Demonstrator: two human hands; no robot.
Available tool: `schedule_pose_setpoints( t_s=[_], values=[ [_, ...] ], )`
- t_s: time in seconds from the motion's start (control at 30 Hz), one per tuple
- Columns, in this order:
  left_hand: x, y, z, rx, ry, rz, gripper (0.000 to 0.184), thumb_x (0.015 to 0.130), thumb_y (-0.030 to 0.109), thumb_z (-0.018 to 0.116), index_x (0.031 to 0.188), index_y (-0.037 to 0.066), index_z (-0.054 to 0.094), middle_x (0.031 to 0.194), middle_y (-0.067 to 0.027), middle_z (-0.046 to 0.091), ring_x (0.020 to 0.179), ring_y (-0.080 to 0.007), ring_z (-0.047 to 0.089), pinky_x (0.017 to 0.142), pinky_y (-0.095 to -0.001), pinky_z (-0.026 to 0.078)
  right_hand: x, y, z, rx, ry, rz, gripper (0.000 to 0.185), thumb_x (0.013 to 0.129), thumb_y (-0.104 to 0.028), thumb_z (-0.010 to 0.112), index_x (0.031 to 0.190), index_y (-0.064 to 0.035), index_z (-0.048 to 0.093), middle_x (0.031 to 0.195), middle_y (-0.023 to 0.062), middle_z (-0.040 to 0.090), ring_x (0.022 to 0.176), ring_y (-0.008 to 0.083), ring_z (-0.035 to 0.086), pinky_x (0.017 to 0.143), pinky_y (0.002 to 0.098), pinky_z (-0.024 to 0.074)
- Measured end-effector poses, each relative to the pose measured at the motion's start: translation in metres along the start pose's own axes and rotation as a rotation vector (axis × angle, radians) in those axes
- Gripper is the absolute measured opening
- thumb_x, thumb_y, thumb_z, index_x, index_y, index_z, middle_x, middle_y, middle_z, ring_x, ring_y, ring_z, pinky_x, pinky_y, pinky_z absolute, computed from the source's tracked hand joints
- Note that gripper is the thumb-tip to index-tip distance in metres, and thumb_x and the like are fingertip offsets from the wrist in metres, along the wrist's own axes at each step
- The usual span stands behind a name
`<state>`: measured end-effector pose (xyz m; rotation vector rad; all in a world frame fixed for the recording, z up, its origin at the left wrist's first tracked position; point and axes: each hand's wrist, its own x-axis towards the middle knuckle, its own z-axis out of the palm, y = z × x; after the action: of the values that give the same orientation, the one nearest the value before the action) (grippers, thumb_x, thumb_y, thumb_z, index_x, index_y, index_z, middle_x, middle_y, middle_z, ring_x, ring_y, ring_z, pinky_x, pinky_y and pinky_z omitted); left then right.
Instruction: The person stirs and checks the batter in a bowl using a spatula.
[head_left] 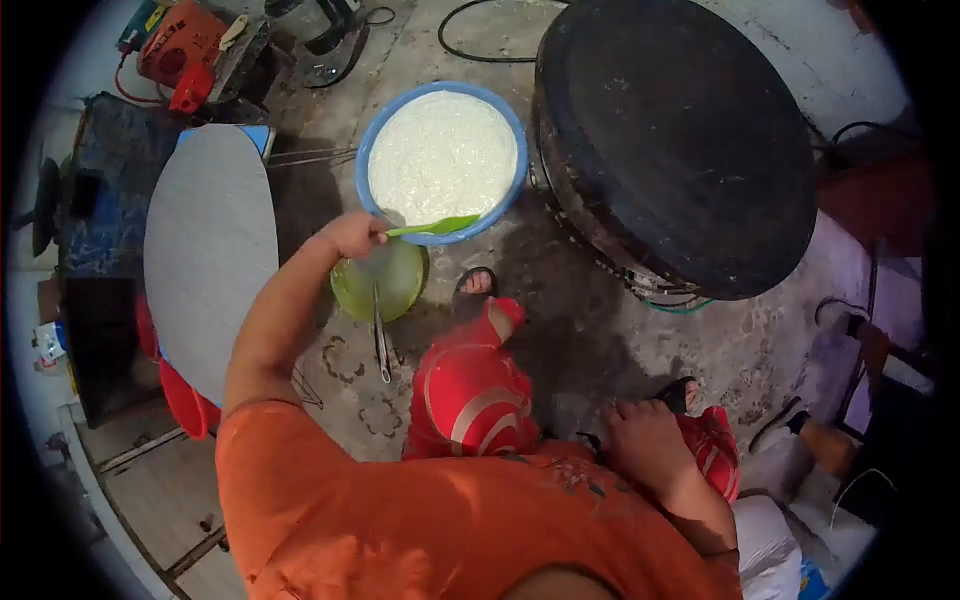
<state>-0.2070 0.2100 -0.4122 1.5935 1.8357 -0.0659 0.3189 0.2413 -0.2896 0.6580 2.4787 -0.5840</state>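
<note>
My left hand (355,236) is closed around the handle of a green spatula (446,226). The spatula's blade lies over the near rim of a blue basin (362,168), which is filled with thick whitish batter (447,158). Just below that hand stands a yellow-green bowl (411,287) with cloudy liquid inside. A metal utensil with a long handle (382,345) leans out of the bowl; its far end is hard to make out. My right hand (645,437) rests on my right thigh, fingers laid out, holding nothing.
A large round black griddle (680,140) stands to the right of the basin. On the left is a grey oval board (212,250), with a red basin (187,398) partly beneath it. An orange machine (183,45) sits at the upper left. A black cable (452,45) lies on the floor.
</note>
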Motion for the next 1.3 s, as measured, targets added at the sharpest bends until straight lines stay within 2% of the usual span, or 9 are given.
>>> schedule_pose_setpoints(
  t_s=[0.2, 0.37, 0.73, 0.8, 0.97, 1.13, 1.17, 1.2, 1.3],
  values=[
    [-0.003, -0.032, -0.042, 0.307, -0.154, -0.119, 0.02, 0.077, 0.023, 0.059, 0.095, 0.015, 0.064, 0.088, -0.0139, 0.064, 0.083, -0.0333, 0.061, 0.073, -0.041, 0.048, 0.004, -0.001, -0.004, 0.011, 0.012, -0.004, 0.043, 0.073, -0.028, 0.064, 0.11, -0.0064, 0.057, 0.1, 0.0111, 0.061, 0.094, 0.0264, 0.059, 0.085, 0.0375, 0.0421],
    [0.008, -0.018, -0.082, 0.593, -0.197, -0.239, 0.016, 0.073, 0.021, 0.058, 0.085, 0.018, 0.067, 0.086, -0.0093, 0.066, 0.084, -0.0299, 0.063, 0.072, -0.0403, 0.049, 0.004, 0.0, -0.01, 0.026, -0.033, -0.009, 0.046, 0.072, -0.029, 0.065, 0.11, -0.0055, 0.056, 0.1, 0.0112, 0.061, 0.093, 0.0264, 0.058, 0.084, 0.0375, 0.0418],
    [0.043, -0.012, -0.112, 1.201, -0.141, -0.235, 0.017, 0.078, 0.015, 0.053, 0.079, 0.019, 0.069, 0.086, -0.0061, 0.068, 0.085, -0.0231, 0.065, 0.071, -0.0377, 0.05, -0.003, 0.005, -0.015, 0.03, 0.06, -0.054, 0.048, 0.074, -0.03, 0.064, 0.111, -0.0013, 0.054, 0.098, 0.0137, 0.058, 0.098, 0.0272, 0.054, 0.085, 0.0362, 0.0395],
    [0.042, -0.009, -0.126, 1.179, -0.143, -0.209, 0.017, 0.078, 0.017, 0.053, 0.08, 0.018, 0.069, 0.086, -0.0078, 0.067, 0.084, -0.0255, 0.065, 0.07, -0.0392, 0.05, -0.004, 0.004, -0.02, 0.045, 0.053, -0.051, 0.047, 0.073, -0.028, 0.065, 0.111, -0.0025, 0.055, 0.101, 0.0135, 0.058, 0.097, 0.0275, 0.055, 0.086, 0.0378, 0.04],
    [0.036, -0.016, -0.135, 0.548, 0.044, -0.294, 0.022, 0.078, 0.023, 0.049, 0.083, 0.008, 0.065, 0.086, -0.0167, 0.064, 0.083, -0.0361, 0.061, 0.072, -0.0456, 0.049, -0.004, 0.003, -0.025, 0.083, 0.036, -0.046, 0.045, 0.072, -0.027, 0.065, 0.11, -0.0032, 0.055, 0.104, 0.0142, 0.058, 0.098, 0.0277, 0.056, 0.087, 0.0398, 0.0404],
    [0.036, -0.01, -0.062, 0.25, 0.225, -0.272, 0.027, 0.078, 0.023, 0.051, 0.079, -0.001, 0.064, 0.082, -0.0238, 0.061, 0.08, -0.039, 0.06, 0.073, -0.0462, 0.047, -0.003, 0.0, -0.034, 0.083, 0.083, -0.064, 0.046, 0.071, -0.029, 0.065, 0.107, -0.0017, 0.054, 0.103, 0.0134, 0.058, 0.097, 0.0274, 0.055, 0.087, 0.0396, 0.0405],
    [0.04, -0.009, -0.053, 0.076, 0.104, -0.38, 0.028, 0.078, 0.024, 0.053, 0.08, -0.001, 0.065, 0.082, -0.0237, 0.061, 0.078, -0.0397, 0.06, 0.072, -0.0461, 0.048, -0.003, 0.001, -0.034, 0.085, 0.082, -0.067, 0.046, 0.071, -0.029, 0.065, 0.107, -0.0017, 0.054, 0.103, 0.0134, 0.058, 0.097, 0.0274, 0.055, 0.087, 0.0396, 0.0405],
    [0.042, -0.022, -0.028, 0.057, 0.2, -0.309, 0.029, 0.078, 0.027, 0.055, 0.079, 0.0, 0.065, 0.081, -0.0234, 0.062, 0.078, -0.0395, 0.06, 0.071, -0.0456, 0.048, -0.003, 0.002, -0.033, 0.069, 0.086, -0.075, 0.047, 0.071, -0.029, 0.065, 0.108, -0.0016, 0.054, 0.103, 0.0134, 0.058, 0.097, 0.0272, 0.055, 0.087, 0.0394, 0.0405],
    [0.036, 0.002, 0.002, -0.082, 0.381, -0.485, 0.028, 0.079, 0.026, 0.055, 0.082, 0.001, 0.065, 0.082, -0.0233, 0.062, 0.079, -0.0392, 0.06, 0.071, -0.0449, 0.048, -0.005, 0.004, -0.031, 0.042, 0.098, -0.082, 0.048, 0.071, -0.029, 0.065, 0.109, -0.0017, 0.053, 0.105, 0.0135, 0.057, 0.098, 0.0269, 0.054, 0.088, 0.0394, 0.0403]
  ],
)
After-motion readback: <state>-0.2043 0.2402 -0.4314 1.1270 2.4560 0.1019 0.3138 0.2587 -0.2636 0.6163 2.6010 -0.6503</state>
